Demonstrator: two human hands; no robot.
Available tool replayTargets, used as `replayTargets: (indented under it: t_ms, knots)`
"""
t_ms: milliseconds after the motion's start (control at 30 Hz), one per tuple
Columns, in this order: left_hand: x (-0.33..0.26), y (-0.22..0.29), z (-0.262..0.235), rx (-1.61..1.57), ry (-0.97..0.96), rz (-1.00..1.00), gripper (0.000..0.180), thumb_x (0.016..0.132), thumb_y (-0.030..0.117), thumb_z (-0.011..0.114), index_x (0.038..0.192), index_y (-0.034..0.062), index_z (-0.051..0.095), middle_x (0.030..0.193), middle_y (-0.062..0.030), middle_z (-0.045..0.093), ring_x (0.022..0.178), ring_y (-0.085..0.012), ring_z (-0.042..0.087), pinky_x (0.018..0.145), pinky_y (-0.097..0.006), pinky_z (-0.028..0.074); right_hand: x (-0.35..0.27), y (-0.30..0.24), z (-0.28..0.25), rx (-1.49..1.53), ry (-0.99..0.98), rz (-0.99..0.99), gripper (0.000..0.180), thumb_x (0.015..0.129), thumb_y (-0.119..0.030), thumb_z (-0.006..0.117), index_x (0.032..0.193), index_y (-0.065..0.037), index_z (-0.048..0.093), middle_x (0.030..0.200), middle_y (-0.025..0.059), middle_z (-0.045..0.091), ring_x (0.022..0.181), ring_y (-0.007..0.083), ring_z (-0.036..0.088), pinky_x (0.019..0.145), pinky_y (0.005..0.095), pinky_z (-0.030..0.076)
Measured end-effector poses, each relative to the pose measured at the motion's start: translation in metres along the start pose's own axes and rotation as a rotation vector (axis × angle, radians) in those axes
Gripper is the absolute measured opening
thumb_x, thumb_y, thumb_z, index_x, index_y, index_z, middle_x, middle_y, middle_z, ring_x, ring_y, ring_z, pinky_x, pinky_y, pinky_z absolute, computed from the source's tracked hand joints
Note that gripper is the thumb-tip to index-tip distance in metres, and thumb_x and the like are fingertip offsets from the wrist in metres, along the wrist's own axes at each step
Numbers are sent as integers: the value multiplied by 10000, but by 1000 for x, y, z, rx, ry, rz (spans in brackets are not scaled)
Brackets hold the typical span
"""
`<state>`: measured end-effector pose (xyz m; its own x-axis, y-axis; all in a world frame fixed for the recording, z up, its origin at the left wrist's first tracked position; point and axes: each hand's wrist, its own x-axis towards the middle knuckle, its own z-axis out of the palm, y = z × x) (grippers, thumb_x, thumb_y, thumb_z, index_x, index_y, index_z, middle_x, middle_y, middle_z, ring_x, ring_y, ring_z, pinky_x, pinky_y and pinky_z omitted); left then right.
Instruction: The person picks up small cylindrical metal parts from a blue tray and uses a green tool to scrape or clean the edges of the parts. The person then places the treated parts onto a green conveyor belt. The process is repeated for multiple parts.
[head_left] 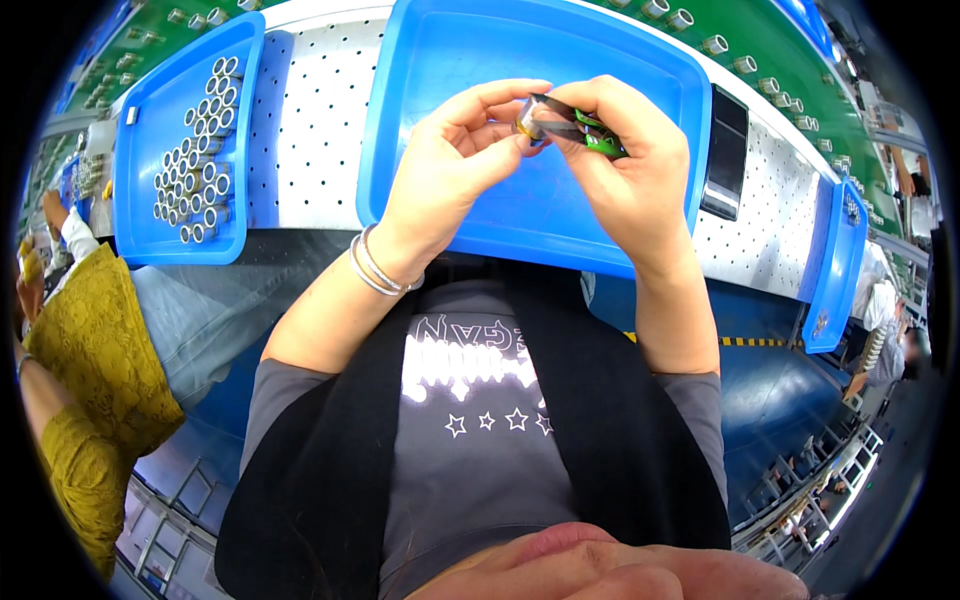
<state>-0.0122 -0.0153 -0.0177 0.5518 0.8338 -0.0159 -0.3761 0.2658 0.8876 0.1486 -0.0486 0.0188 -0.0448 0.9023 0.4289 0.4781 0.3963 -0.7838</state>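
Over the middle blue tray (480,215), both hands meet at a small silver metal sleeve (525,117). My left hand (445,160) pinches the sleeve between thumb and fingers; a yellowish band shows on its lower edge. In my right hand (640,150) is a green-and-black hand tool (601,138) with two dark, narrow prongs, like small snips or tweezers. Its prongs reach to the sleeve; whether a tip sits inside it I cannot tell. My right fingers partly hide the tool's grip.
To the left, another blue tray (135,215) holds many similar metal sleeves (195,180). A black flat box (726,150) lies right of the middle tray. Sleeves (715,44) stand along a green belt (700,18) behind. A person in a mustard top (105,390) is close at left.
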Motion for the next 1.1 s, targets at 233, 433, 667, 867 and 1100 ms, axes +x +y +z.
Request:
replayTargets:
  t_ms: [233, 433, 667, 867, 1100]
  knots:
    - [2, 10, 2, -37, 112, -5, 400, 895, 113, 564, 1276, 28, 474, 1082, -110, 590, 992, -179, 592, 900, -295, 466, -9, -1, -8, -106, 97, 127, 221, 759, -148, 711, 952, -54, 658, 866, 94, 669, 734, 195, 646, 642, 267, 499]
    - [1, 8, 1, -16, 99, 38, 396, 876, 93, 596, 1250, 24, 487, 1080, -112, 591, 989, -175, 587, 897, -301, 469, -16, 6, -3, -202, 110, 82, 165, 748, -148, 710, 887, -66, 679, 774, 80, 663, 636, 206, 626, 554, 264, 474]
    - [0, 9, 3, 29, 82, 34, 426, 845, 79, 639, 1241, 20, 495, 1060, -109, 597, 973, -170, 592, 881, -290, 473, -17, 3, -5, -211, 89, 112, 143, 753, -147, 704, 876, -77, 684, 714, 71, 646, 575, 190, 597, 509, 259, 444]
    - [-1, 9, 4, 23, 87, 30, 424, 838, 71, 646, 1233, 18, 503, 1052, -102, 597, 960, -166, 594, 865, -280, 479, -18, 1, -5, -168, 96, 144, 125, 761, -137, 697, 867, -70, 689, 706, 74, 646, 573, 181, 597, 507, 256, 442]
    - [-2, 9, 5, 23, 86, 42, 421, 826, 61, 657, 1221, 17, 515, 1064, -99, 587, 960, -162, 593, 863, -278, 479, -19, 1, -4, -108, 91, 179, 115, 776, -131, 686, 863, -56, 691, 726, 76, 658, 587, 167, 604, 524, 250, 450]
